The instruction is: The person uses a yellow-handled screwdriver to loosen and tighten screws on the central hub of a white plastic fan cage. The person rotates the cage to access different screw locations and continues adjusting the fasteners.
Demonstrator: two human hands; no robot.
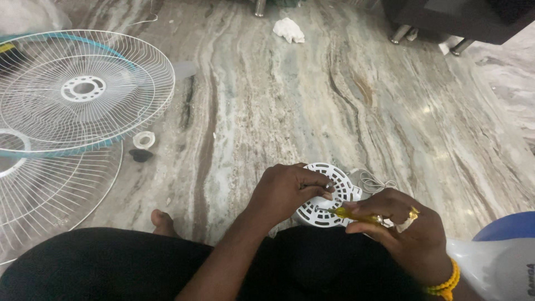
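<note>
You are sitting on a marble floor, looking down at your lap, and you are working on a white round vented motor cover that is resting against your knees near the bottom middle of the view. Your left hand is curling over the cover's left side, fingers closed on its rim and steadying it. Your right hand is closing around a yellow-handled screwdriver, its tip pointing left into the cover's middle. Whether the tip is seated in a screw cannot be told.

By the look of it, you are driving or loosening a screw in the cover. The next move calls for keeping the cover pinned firmly with your left hand while you are turning the driver squarely, so the tip is not slipping out.

At the floor's left edge, two white wire fan guards are lying overlapped, with a small white ring and a dark cap just beside them. A crumpled white cloth is lying near the top edge.
</note>
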